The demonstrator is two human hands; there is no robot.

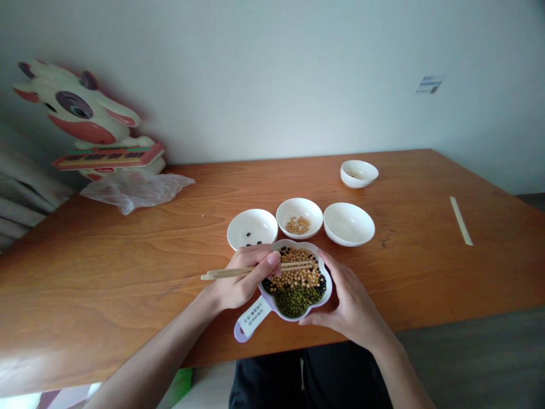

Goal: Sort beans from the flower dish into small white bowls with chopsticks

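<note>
My left hand point(240, 281) is closed on a pair of wooden chopsticks point(225, 272) whose tips lie over a flower-shaped bowl point(326, 295) filled with yellow, black and green beans. My right hand point(347, 304) cups the bowl's right side with its fingers curved against the rim. The bowl has a lilac handle point(251, 322) with a white label and sits near the table's front edge. Behind it stand three small white bowls: the left bowl point(252, 227) holds a few black beans, the middle bowl point(299, 217) holds yellow beans, and the right bowl point(349, 223) looks empty.
A fourth white bowl point(359, 172) stands farther back. A chopstick paper sleeve point(461, 220) lies at the right of the wooden table point(128, 267). A crumpled plastic bag point(136, 190) and a cow-shaped toy point(85, 122) sit at the back left by the wall.
</note>
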